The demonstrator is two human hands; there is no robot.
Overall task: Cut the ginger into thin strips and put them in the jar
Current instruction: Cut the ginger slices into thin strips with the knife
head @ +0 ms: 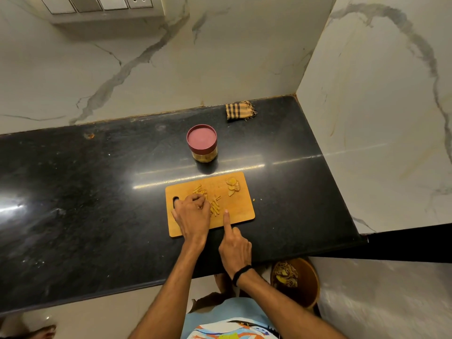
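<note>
Ginger strips [215, 207] scattered left of centre on cutting board [241, 211]; uncut slices [233, 185] near its far right corner. Left hand [192, 216]: my fingers bunched, pinching some strips. Right hand [234, 248]: index finger [226, 220] straight, tip on board; others folded under, cannot tell if holding anything. Jar [202, 144] just behind board, lid on.

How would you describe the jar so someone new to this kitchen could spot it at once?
Find the black countertop. Just behind the wooden cutting board on it stands the jar. It is the only upright container there, short, with a dull red lid on.
</note>
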